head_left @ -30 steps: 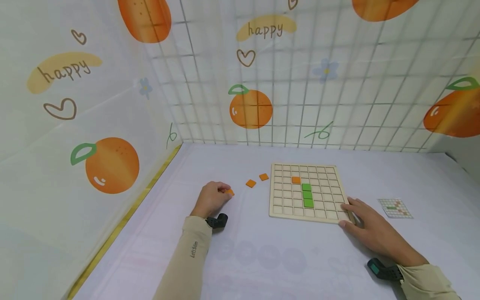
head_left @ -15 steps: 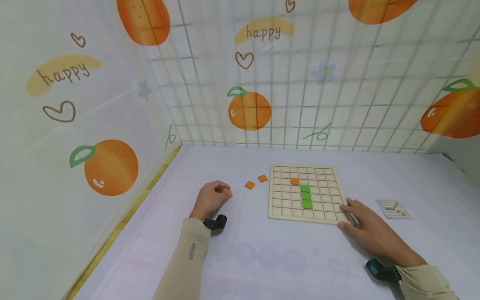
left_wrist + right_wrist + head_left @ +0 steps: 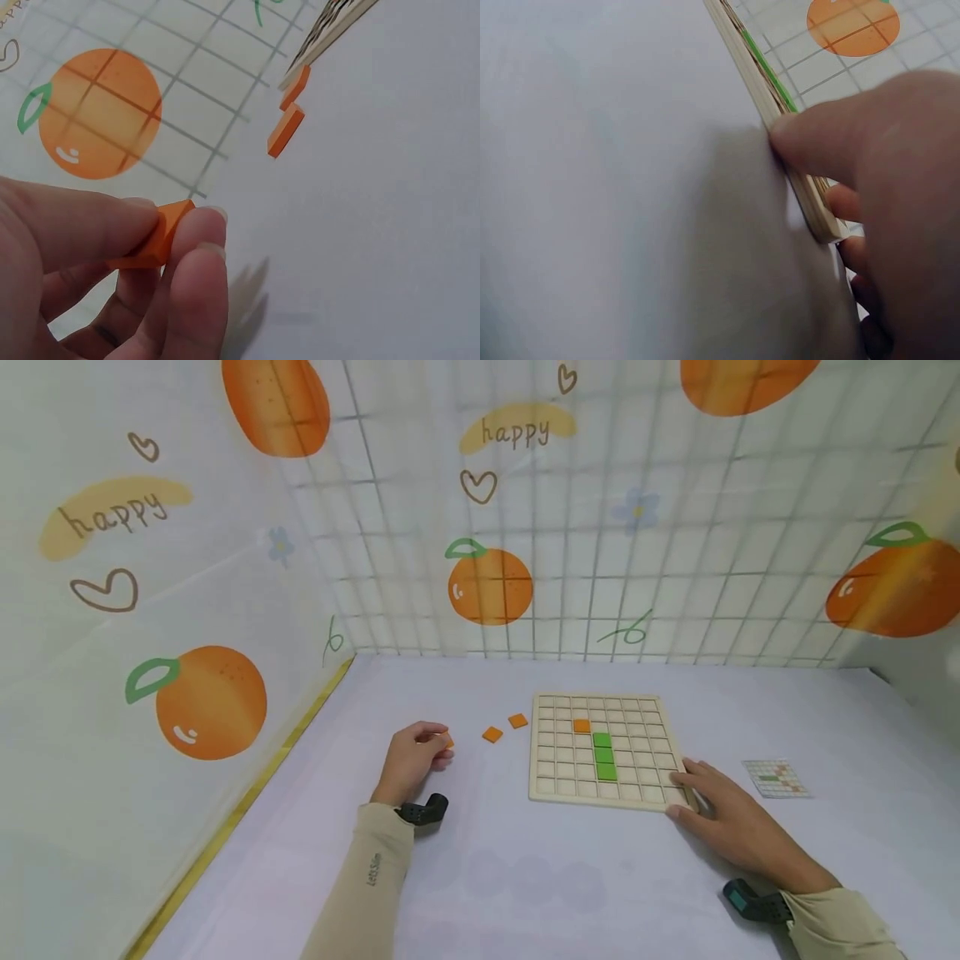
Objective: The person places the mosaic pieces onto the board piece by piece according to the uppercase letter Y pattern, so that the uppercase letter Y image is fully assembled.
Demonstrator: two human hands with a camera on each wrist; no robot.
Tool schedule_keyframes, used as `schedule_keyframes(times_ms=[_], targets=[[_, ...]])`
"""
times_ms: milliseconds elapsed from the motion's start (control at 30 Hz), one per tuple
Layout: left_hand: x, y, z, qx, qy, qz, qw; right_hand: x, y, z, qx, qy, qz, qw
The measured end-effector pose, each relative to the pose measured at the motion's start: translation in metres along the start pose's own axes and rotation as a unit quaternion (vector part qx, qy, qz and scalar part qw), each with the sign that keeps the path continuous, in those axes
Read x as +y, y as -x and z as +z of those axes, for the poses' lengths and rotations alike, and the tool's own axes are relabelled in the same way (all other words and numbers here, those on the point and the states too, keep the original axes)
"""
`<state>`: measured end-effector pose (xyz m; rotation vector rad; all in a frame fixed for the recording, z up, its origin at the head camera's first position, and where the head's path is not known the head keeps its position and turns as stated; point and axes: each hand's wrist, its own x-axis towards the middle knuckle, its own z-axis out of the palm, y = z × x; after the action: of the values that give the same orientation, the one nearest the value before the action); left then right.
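My left hand (image 3: 408,762) pinches an orange square tile (image 3: 174,225) between thumb and fingers, left of the board; the fingers cover part of the tile. At the near right corner of a wooden grid board (image 3: 555,766), my right hand (image 3: 731,820) grips the edge, its thumb (image 3: 810,142) against the front side and fingers along the right side. Set in the board's cells are one orange tile (image 3: 582,726) and a column of green tiles (image 3: 604,756). Two loose orange tiles, a nearer one (image 3: 492,735) and a farther one (image 3: 517,721), lie between my left hand and the board.
A small printed card (image 3: 776,778) with a coloured grid pattern lies on the white tabletop (image 3: 510,868), right of the board. Curtains printed with oranges (image 3: 491,587) hang behind and to the left. A yellow strip (image 3: 240,806) runs along the table's left edge.
My left hand has picked up the orange tile it was touching on the table and turned it up on edge. The right hand stays at the board's corner. The head view has shifted slightly.
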<state>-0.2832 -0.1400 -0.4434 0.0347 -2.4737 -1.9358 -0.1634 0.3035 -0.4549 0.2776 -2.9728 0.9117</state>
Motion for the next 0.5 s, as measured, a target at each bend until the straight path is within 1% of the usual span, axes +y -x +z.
schedule_keyframes(times_ms=[100, 167, 333, 500], targets=[[0.0000, -0.0014, 0.0036, 0.000, 0.016, 0.003, 0.9999, 0.0005, 0.0009, -0.0020, 0.003, 0.002, -0.001, 1.000], [-0.0013, -0.0014, 0.0031, -0.004, 0.021, 0.002, 0.9998, 0.0002, 0.0006, -0.0004, 0.005, 0.008, -0.003, 1.000], [0.0014, 0.0001, 0.0053, -0.017, 0.016, 0.000, 0.9997, 0.0005, 0.0008, 0.0004, 0.008, 0.014, -0.003, 1.000], [0.0040, 0.0009, 0.0085, -0.015, 0.012, -0.002, 0.9998, 0.0005, 0.0007, -0.0004, 0.007, 0.014, -0.004, 1.000]])
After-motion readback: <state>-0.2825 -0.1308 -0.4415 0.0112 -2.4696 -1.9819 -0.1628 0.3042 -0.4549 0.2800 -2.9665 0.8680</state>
